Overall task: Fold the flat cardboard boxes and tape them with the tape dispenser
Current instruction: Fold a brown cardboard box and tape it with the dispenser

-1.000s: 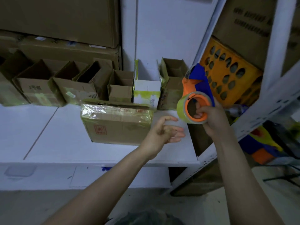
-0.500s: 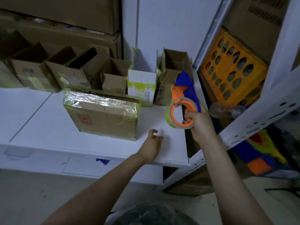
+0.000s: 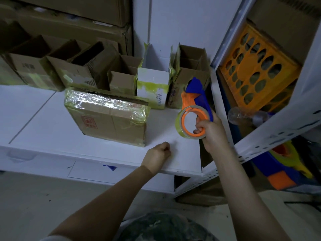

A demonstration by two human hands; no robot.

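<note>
A taped brown cardboard box (image 3: 111,119) lies on the white table (image 3: 43,127), its top edge wrapped in shiny yellowish tape. My right hand (image 3: 211,134) grips the orange and blue tape dispenser (image 3: 193,117) with its roll of tape, held above the table's right end. My left hand (image 3: 158,156) rests on the table near the front edge, just right of the box, with fingers curled and holding nothing.
Several open cardboard boxes (image 3: 73,70) and a white box (image 3: 153,84) stand in a row at the back. Large cartons (image 3: 69,18) are stacked behind. A white metal rack (image 3: 278,129) with an orange crate (image 3: 257,70) stands on the right.
My left hand dropped from in front of the box to the table and curled its fingers. My right hand lowered the dispenser. The view shifted, so the box sits further left.
</note>
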